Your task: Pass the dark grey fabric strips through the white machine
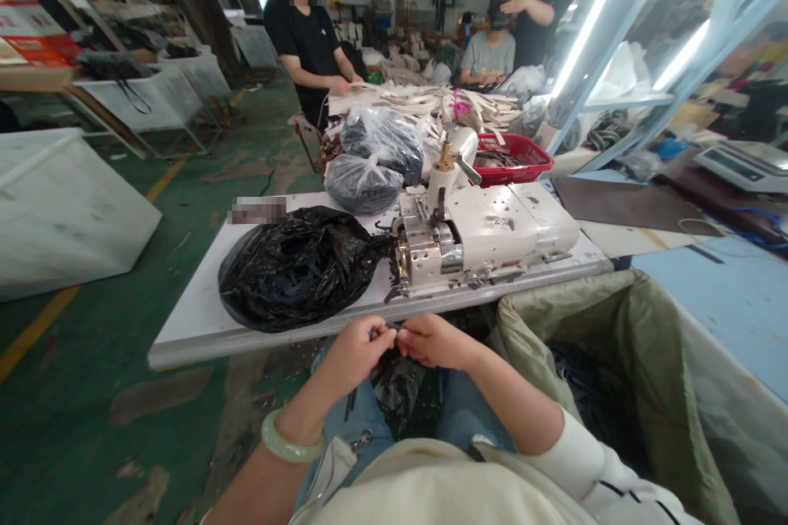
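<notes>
My left hand (360, 351) is closed in a pinch on a thin dark strip, a length of which hangs below that hand (350, 402). Fingertip to fingertip with it, my right hand (436, 342) is also closed and seems to pinch the strip's other end; the fingers cover most of it. Both hands are over my lap, just in front of the table edge. Beyond them stands a white skiving machine (517, 221) with a metal feed head. Left of the machine lies an open black plastic bag (295, 262) holding dark strips.
The white table (190, 312) also carries clear bags of dark pieces (363, 184). Behind the machine is a red basket (514, 156). A green sack (652, 344) with dark strips stands close on my right. Several people work around a farther table piled with pale strips (419, 102).
</notes>
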Demonstrator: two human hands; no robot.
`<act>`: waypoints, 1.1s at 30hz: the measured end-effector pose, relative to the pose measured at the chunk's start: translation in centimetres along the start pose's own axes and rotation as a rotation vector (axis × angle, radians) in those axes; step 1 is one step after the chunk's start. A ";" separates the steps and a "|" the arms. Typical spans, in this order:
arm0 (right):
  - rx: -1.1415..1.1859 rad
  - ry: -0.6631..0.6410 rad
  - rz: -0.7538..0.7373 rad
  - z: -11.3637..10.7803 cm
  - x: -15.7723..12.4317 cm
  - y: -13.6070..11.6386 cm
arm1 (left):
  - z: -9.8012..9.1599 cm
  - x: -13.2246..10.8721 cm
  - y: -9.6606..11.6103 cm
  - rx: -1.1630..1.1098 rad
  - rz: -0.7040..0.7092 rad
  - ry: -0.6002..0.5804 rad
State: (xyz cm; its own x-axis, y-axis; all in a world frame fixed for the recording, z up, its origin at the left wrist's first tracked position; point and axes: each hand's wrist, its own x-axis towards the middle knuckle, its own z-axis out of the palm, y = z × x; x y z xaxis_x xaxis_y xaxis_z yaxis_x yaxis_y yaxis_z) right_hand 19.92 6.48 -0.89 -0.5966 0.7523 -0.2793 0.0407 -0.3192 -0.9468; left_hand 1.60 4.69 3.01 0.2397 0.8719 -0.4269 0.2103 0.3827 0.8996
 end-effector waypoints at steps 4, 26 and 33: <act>0.321 0.389 -0.082 -4.2 3.3 -1.2 | -2.1 0.1 -0.1 -0.247 -0.055 0.101; 0.383 1.190 -0.056 -9.3 2.8 -3.4 | -3.1 -0.6 -2.8 -0.504 -0.208 0.008; -0.039 1.759 0.231 -12.2 -12.5 3.5 | -2.5 0.0 -1.2 -0.784 -0.154 -0.272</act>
State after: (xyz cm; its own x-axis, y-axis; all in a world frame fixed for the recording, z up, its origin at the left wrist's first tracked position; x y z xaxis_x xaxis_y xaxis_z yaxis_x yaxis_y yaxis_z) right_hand 37.32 2.97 -2.68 0.9052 0.3776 -0.1951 0.0247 -0.5049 -0.8628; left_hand -1.03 4.99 2.22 0.5034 0.7271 -0.4667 -0.4351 0.6800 0.5901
